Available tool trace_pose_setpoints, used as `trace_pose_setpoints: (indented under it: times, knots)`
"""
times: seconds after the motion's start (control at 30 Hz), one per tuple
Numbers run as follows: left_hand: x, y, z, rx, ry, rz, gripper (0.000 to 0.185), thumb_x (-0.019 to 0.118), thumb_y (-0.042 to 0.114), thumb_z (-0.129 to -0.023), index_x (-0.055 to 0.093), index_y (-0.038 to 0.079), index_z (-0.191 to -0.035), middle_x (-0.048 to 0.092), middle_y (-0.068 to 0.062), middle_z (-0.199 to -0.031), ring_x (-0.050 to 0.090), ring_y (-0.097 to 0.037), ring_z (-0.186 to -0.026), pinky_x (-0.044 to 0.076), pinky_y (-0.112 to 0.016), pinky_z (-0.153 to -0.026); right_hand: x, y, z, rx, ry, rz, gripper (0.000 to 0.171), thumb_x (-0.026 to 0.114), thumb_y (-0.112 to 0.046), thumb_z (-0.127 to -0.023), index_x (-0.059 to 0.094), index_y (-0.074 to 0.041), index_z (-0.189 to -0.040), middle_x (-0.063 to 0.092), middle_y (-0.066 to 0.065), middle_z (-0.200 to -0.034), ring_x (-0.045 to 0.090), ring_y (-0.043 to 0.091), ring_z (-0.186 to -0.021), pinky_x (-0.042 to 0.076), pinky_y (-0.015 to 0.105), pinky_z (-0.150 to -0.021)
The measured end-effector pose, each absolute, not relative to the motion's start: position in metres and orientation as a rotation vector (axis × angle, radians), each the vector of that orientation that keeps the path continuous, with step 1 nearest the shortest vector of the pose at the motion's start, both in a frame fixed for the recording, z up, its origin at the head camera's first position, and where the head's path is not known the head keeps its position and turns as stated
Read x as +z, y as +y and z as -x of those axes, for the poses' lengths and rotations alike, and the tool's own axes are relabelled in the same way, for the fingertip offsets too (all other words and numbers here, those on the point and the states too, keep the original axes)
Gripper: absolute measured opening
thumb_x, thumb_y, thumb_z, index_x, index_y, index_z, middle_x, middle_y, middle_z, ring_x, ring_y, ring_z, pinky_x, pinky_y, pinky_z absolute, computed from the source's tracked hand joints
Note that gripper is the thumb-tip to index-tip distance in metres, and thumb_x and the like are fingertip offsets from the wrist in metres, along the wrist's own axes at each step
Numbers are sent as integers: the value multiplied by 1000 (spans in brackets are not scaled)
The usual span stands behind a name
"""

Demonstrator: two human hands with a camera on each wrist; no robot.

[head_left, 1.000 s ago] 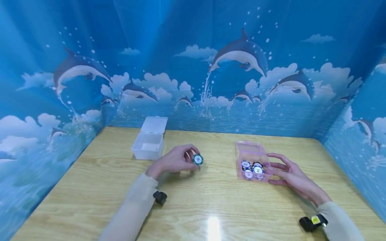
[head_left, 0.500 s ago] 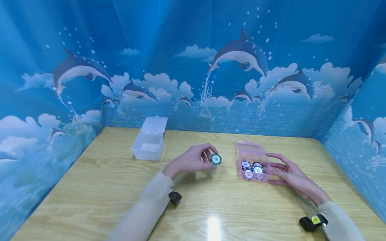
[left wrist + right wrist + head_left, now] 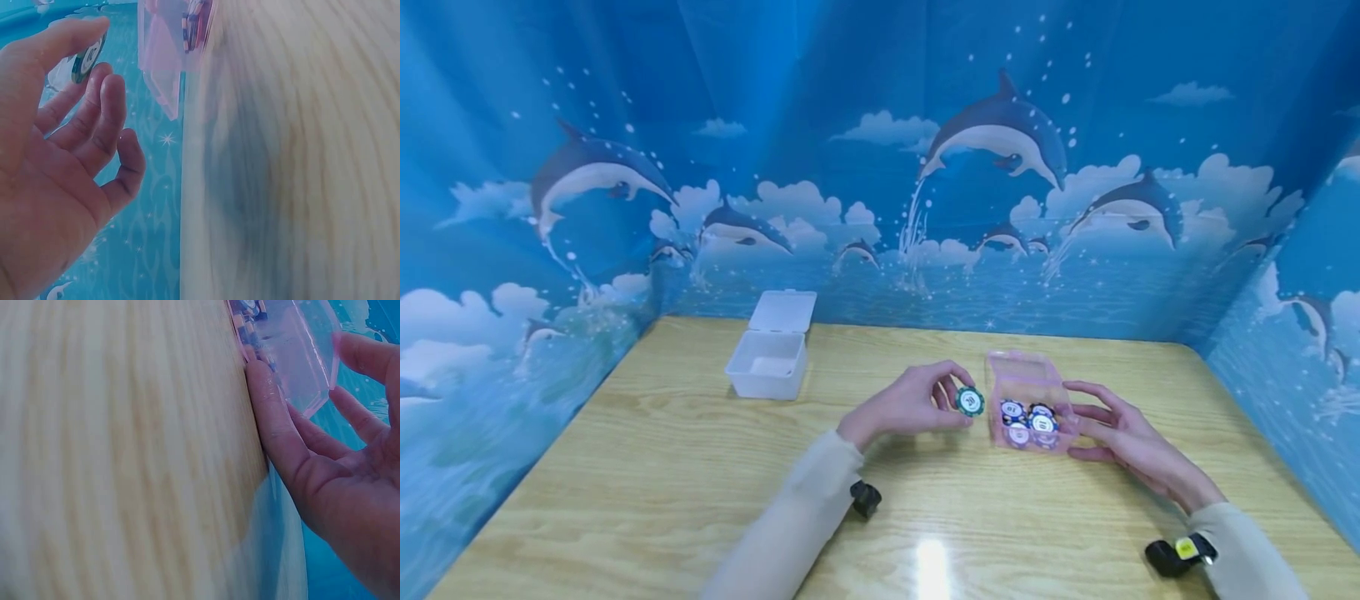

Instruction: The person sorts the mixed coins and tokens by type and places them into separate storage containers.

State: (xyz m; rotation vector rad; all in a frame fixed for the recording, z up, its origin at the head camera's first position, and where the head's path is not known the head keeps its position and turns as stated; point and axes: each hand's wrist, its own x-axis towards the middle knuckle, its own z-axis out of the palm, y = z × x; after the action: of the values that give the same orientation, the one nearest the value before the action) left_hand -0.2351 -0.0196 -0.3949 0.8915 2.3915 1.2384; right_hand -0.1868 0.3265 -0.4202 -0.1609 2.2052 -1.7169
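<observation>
My left hand (image 3: 913, 404) pinches a green-and-white poker chip (image 3: 970, 402) between thumb and fingertip, just left of a pink clear plastic box (image 3: 1028, 390). In the left wrist view the chip (image 3: 89, 62) is held on edge, raised above the table. The pink box has its lid tipped back, and several blue and black poker chips (image 3: 1042, 425) lie inside. My right hand (image 3: 1138, 450) rests against the box's right side, fingers spread and only slightly bent. The right wrist view has the thumb (image 3: 275, 412) low along the box and a fingertip at its upper edge.
A white plastic box (image 3: 767, 379) with a raised lid stands at the back left of the wooden table (image 3: 662, 467). A blue dolphin-print cloth (image 3: 850, 125) hangs behind the table and along the sides.
My left hand has moved right with the green poker chip, from mid-table to close beside the pink box. My right hand and both boxes have stayed in place.
</observation>
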Motion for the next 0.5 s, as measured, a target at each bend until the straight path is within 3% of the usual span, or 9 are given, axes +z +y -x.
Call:
trace_pose_setpoints:
  times: [0.5]
  knots:
    - [-396, 3, 235, 1270, 2390, -885, 44, 81, 29, -87, 59, 24, -125, 64, 5, -101, 62, -7, -87, 55, -23, -71, -420, 327, 188, -1704, 2211, 152, 69, 57, -24, -106, 18, -13, -162, 26, 40, -159, 66, 9, -114, 62, 40, -92]
